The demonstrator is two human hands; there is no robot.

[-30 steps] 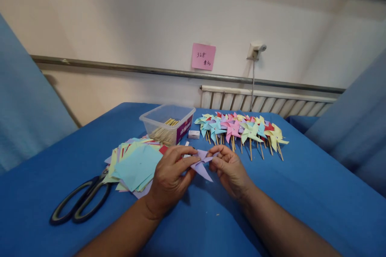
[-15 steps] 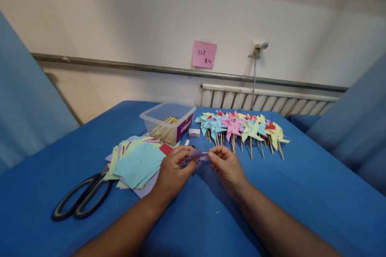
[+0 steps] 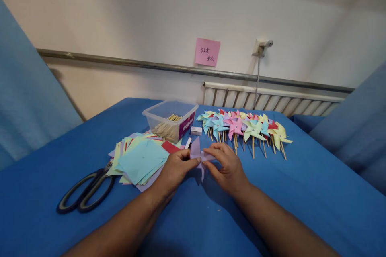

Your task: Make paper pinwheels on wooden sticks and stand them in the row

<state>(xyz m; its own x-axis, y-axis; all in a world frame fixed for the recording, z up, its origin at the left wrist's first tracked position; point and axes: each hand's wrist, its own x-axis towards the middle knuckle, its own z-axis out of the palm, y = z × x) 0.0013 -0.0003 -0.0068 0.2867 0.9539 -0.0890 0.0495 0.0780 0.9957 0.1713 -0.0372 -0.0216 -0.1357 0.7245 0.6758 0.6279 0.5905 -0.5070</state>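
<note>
A purple paper pinwheel [image 3: 196, 148] is held up between both hands above the blue-covered table, its blades spread and its face turned toward me. My left hand [image 3: 177, 168] pinches its left side, with the thumb near the centre. On the other side, my right hand [image 3: 226, 164] grips the right blade between thumb and fingers. Whether a pin or a stick is at the centre is hidden by the fingers. Just left of my left hand lies a stack of coloured paper squares [image 3: 143, 160], light blue on top.
Black-handled scissors [image 3: 87, 192] lie at the left, their blades under the paper. A clear plastic box [image 3: 169, 122] of thin wooden sticks stands behind, beside a small white box [image 3: 196, 131]. Several finished pinwheels [image 3: 241, 126] on sticks lie at the back right.
The purple paper has turned from nearly edge-on to facing me, so its blades show. My right hand has shifted its hold onto the right blade. The view has moved slightly.
</note>
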